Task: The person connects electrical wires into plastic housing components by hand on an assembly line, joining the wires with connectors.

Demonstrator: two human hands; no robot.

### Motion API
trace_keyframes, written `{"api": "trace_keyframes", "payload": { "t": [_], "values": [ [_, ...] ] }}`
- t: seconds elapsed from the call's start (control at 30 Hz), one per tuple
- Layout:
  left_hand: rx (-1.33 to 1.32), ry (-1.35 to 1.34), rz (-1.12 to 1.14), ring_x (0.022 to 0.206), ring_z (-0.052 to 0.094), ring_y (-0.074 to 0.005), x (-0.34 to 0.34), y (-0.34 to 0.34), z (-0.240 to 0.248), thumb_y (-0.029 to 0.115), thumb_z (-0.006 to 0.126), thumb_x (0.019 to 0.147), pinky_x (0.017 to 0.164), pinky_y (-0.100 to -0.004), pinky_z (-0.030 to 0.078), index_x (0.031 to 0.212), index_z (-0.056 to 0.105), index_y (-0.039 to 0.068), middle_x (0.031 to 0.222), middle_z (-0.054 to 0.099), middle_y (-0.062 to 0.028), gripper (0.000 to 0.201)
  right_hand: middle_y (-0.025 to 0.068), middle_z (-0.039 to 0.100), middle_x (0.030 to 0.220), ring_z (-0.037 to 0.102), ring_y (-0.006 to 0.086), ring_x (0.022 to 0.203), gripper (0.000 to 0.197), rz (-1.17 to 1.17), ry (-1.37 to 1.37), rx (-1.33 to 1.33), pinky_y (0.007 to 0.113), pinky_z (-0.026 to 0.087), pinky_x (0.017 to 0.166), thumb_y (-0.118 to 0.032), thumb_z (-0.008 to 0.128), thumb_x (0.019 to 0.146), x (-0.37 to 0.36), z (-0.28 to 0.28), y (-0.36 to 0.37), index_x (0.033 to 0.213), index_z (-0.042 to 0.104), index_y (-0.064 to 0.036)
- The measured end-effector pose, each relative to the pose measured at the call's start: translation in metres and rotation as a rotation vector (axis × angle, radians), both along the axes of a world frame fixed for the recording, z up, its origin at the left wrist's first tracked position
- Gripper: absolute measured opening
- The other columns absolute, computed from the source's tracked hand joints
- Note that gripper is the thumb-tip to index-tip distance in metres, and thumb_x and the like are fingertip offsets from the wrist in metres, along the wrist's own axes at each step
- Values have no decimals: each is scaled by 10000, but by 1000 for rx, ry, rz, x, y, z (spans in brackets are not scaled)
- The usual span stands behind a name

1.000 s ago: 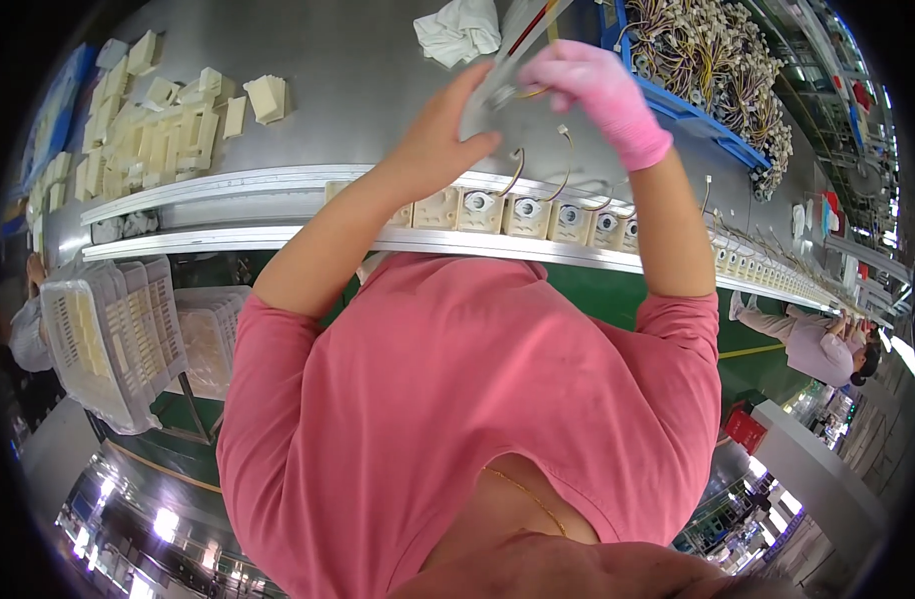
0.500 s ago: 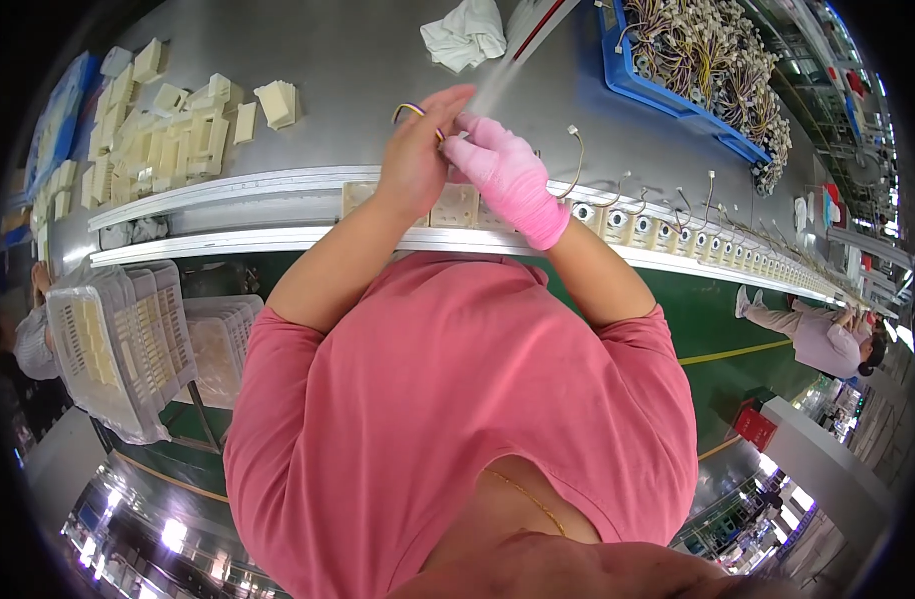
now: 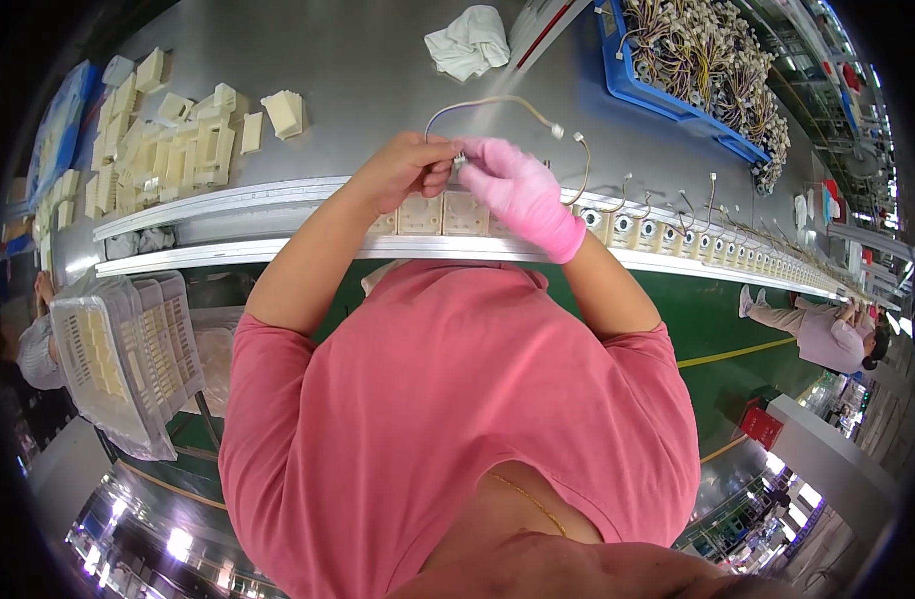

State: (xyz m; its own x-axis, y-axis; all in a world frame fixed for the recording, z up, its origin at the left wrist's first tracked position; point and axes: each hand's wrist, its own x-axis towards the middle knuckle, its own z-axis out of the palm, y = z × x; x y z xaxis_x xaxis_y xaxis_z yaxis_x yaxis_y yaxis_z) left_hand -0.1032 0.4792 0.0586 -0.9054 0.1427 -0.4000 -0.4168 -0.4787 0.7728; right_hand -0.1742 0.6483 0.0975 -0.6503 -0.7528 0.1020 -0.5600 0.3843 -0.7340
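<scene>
Over the rail, my bare left hand (image 3: 409, 170) pinches the end of a wire harness (image 3: 489, 101). Its thin wires arch up and to the right, ending in a small white connector (image 3: 557, 131). My right hand (image 3: 522, 193), in a pink glove, is closed at the same harness end, its thumb and fingertips meeting those of my left hand. A small greyish part (image 3: 459, 160) shows between the two hands; its details are too small to make out. Below them, cream plastic housings (image 3: 420, 214) sit in a row in the metal rail (image 3: 278, 198).
Loose cream housings (image 3: 173, 150) lie piled at left. A white cloth (image 3: 467, 43) rests at the back, and a blue bin (image 3: 617, 75) full of harnesses stands back right. Wired housings (image 3: 667, 236) continue along the rail to the right. White crates (image 3: 128, 349) stand at lower left.
My hands have come down slightly and turned so the fingertips meet. The harness, earlier looped over my left hand, now arches above both hands with its white connector out to the right.
</scene>
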Motion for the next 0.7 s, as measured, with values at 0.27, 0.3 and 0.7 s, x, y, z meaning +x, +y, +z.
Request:
{"api": "trace_keyframes", "payload": {
  "t": [0.27, 0.3, 0.7],
  "values": [
    [-911, 204, 41, 506, 451, -220, 17, 19, 15, 264, 560, 869, 529, -341, 396, 668, 558, 41, 544, 464, -73, 300, 84, 570, 751, 575, 234, 706, 308, 226, -46, 288, 353, 480, 667, -237, 641, 732, -3, 13, 1, 983, 617, -58],
    [-1138, 401, -21, 593, 480, -255, 18, 18, 11, 233, 566, 846, 590, -362, 410, 713, 580, 31, 608, 479, -93, 242, 84, 570, 751, 575, 234, 706, 308, 217, -46, 288, 353, 480, 667, -237, 641, 732, -5, 5, 3, 983, 617, -58],
    [-1486, 736, -7, 804, 480, -323, 33, 37, -7, 64, 593, 700, 696, -422, 395, 772, 540, 21, 815, 477, -129, 99, 58, 555, 646, 564, 185, 571, 478, 484, 831, 250, 362, 404, 528, -425, 502, 837, -4, -40, 19, 1062, 529, -4]
  ]
}}
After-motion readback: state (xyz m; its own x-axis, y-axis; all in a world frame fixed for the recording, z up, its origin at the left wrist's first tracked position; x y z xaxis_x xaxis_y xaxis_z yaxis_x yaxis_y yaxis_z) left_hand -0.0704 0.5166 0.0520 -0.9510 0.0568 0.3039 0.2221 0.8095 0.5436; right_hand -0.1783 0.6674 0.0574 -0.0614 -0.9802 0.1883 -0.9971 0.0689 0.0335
